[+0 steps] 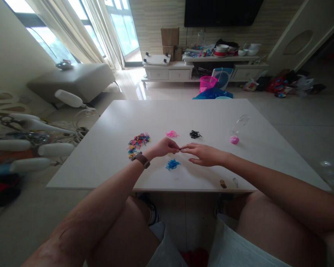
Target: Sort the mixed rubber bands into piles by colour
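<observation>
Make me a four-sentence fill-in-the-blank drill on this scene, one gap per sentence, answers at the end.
1. The watch is worn on the person's ____ wrist.
2. The single-colour pile lying nearest the person is ____.
3. The pink pile lies between the mixed-colour pile and the ____ pile.
4. The round pink thing lies on the person's ____ side of the table.

Missing words: left; blue; black; right.

The left hand (165, 147) pinches something small, dark (180, 150).
</observation>
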A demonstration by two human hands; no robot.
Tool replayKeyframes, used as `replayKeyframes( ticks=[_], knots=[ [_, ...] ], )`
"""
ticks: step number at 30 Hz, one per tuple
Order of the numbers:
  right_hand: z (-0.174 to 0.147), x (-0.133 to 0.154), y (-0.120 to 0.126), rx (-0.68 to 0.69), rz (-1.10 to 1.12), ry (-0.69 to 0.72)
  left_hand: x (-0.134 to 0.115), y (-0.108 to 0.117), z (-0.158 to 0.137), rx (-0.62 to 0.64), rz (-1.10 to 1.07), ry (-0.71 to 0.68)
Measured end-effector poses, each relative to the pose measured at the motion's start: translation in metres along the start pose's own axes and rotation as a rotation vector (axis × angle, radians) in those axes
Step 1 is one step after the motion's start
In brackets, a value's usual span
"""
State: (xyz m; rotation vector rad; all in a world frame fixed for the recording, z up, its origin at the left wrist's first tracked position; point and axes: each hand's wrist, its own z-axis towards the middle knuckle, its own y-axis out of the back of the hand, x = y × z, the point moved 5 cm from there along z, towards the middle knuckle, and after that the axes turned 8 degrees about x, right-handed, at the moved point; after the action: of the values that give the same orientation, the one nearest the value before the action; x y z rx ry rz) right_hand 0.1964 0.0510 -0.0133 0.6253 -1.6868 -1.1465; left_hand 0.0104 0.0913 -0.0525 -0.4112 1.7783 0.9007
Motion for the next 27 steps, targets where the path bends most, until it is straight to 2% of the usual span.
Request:
replayKeyframes(
  ticks=[4, 7, 12, 17, 27],
  knots=[
    [0.001, 0.001, 0.002, -0.003, -0.026, 0.009, 0.002, 0.0, 0.001, -0.01, -0.025, 0.009],
    [0.0, -0.01, 0.005, -0.056, -0.065, -0.035, 0.005, 0.002, 0.003, -0.076, -0.08, 0.029],
    [-0.009, -0.063, 0.005, -0.113, -0.114, -0.299, 0.008, 0.005, 0.002, -0.141, -0.076, 0.064],
    [-0.018, -0.104, -0.003, -0.124, -0.121, -0.431, 0.007, 0.006, 0.001, -0.129, -0.048, 0.088],
    [-0.02, -0.117, -0.005, -0.096, -0.171, -0.496, 0.0, 0.007, -0.003, -0.143, -0.019, 0.114]
  ],
)
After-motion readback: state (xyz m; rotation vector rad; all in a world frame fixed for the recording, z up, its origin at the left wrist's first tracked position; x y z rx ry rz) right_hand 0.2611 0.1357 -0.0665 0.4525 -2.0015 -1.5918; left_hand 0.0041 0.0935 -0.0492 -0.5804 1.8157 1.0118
